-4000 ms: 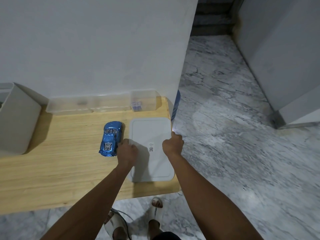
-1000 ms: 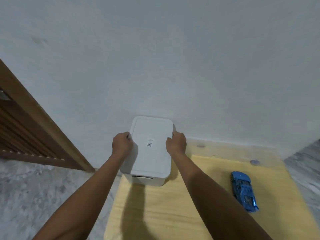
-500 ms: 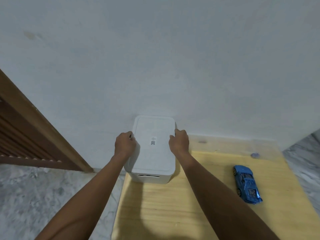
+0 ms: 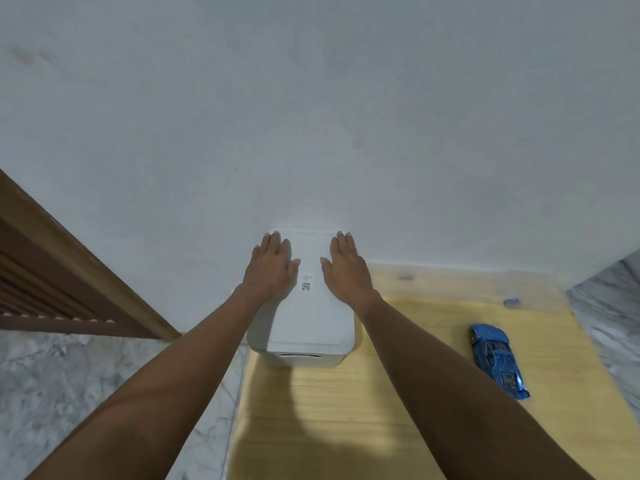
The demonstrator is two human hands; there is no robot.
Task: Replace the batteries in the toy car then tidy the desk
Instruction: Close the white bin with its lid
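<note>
At the back left corner of the surface (image 4: 398,427), the lid (image 4: 311,313) of the white storage box (image 4: 298,356) is being pressed down by two flat hands.

The left hand (image 4: 272,271) and the right hand (image 4: 346,271) are being held spread, fingers straight, palms lying on the lid to either side of its small printed label (image 4: 305,283); nothing is being gripped. For the lid to seat well, even pressure is best being applied along both long sides and toward the far edge by the wall (image 4: 311,116), so that no corner is left raised; whether it is fully seated cannot be told. The blue toy car (image 4: 498,358) is lying near the right edge, well apart from the box. A clear tray (image 4: 467,282) is lying along the back edge. Nothing is standing in the way of the hands.
</note>
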